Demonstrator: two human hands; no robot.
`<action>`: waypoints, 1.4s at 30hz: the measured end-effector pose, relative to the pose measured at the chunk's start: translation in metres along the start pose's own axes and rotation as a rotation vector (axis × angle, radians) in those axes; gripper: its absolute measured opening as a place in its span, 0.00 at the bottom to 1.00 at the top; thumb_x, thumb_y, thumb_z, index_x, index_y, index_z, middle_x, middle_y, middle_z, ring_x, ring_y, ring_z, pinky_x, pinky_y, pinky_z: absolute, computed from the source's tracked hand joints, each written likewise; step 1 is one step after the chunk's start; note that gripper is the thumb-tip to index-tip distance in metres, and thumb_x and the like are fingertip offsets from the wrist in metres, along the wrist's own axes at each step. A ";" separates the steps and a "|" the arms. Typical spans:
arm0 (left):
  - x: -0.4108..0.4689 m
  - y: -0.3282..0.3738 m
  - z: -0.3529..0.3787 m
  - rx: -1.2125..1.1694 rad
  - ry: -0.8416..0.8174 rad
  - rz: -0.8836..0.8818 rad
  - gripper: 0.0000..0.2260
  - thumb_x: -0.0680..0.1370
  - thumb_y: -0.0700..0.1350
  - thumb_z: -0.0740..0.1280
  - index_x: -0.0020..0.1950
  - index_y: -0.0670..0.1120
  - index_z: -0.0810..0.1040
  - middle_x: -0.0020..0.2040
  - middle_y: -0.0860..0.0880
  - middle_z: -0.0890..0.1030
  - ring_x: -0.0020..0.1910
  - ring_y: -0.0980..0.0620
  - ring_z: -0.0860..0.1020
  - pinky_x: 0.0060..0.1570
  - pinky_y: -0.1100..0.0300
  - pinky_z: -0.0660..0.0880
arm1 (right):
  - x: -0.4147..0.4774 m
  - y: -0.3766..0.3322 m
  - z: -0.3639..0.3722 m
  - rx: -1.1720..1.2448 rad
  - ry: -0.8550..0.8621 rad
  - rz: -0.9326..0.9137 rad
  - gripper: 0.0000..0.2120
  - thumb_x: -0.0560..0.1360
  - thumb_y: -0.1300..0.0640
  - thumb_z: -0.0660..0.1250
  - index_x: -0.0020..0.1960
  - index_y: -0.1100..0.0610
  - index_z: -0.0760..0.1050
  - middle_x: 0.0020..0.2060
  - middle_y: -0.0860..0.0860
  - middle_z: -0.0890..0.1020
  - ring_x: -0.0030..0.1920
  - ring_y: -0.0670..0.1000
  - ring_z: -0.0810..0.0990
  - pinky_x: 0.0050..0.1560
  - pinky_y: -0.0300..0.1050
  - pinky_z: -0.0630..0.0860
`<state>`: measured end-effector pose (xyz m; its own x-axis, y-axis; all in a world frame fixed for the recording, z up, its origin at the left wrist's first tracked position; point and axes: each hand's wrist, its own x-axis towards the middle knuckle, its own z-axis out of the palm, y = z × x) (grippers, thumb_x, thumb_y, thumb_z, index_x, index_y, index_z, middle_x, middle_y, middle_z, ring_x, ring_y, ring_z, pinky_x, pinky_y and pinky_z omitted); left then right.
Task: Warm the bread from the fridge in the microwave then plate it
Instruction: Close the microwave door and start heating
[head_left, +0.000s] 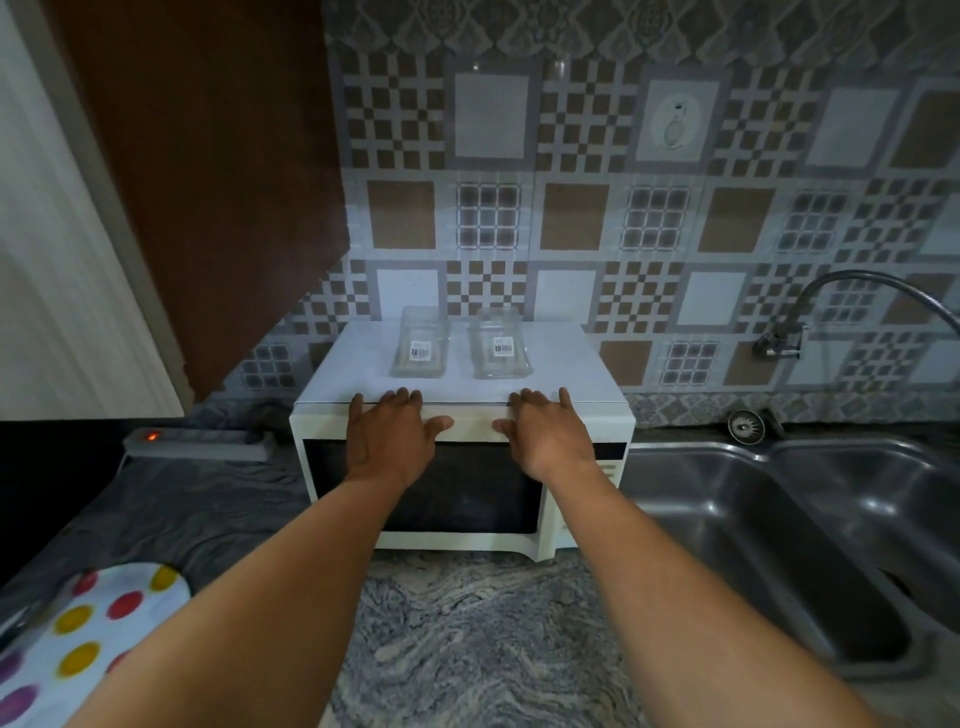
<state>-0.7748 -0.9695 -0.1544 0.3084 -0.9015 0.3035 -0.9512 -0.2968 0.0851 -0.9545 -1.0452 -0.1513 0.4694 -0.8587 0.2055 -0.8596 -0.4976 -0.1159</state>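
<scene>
**Both hands flat on microwave's top edge**

Microwave sits on the bench, door closed. On its top stand the left jar and right jar, both clear, each with a white barcode sticker; print too small to read. Left hand and right hand lie palm-down on its upper front edge, fingers straight over the top, thumbs on the door face. Grip apart on both, clamping nothing. Sink is right of the microwave; power strip is left, red light on.
</scene>
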 end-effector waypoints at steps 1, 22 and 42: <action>0.001 -0.001 0.000 -0.006 0.006 0.004 0.27 0.82 0.63 0.53 0.73 0.47 0.71 0.72 0.48 0.73 0.73 0.49 0.68 0.77 0.45 0.50 | 0.000 0.000 -0.001 0.013 0.008 0.000 0.21 0.84 0.47 0.58 0.72 0.56 0.69 0.68 0.54 0.74 0.70 0.54 0.71 0.79 0.55 0.48; -0.057 0.034 0.078 -0.063 0.115 0.028 0.31 0.84 0.58 0.46 0.81 0.44 0.40 0.80 0.38 0.39 0.80 0.41 0.38 0.76 0.40 0.38 | -0.058 0.032 0.045 0.023 0.176 0.076 0.35 0.84 0.48 0.54 0.81 0.57 0.37 0.80 0.60 0.43 0.80 0.58 0.39 0.78 0.63 0.42; -0.147 0.109 0.237 -0.088 -0.366 -0.048 0.31 0.79 0.69 0.38 0.81 0.61 0.44 0.82 0.47 0.44 0.80 0.45 0.39 0.75 0.39 0.36 | -0.071 0.114 0.139 0.784 0.309 0.435 0.19 0.79 0.58 0.68 0.68 0.56 0.69 0.60 0.55 0.80 0.59 0.57 0.80 0.56 0.47 0.77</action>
<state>-0.9209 -0.9438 -0.4151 0.3220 -0.9448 -0.0609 -0.9281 -0.3277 0.1770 -1.0574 -1.0581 -0.3136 -0.0310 -0.9737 0.2256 -0.5132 -0.1782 -0.8395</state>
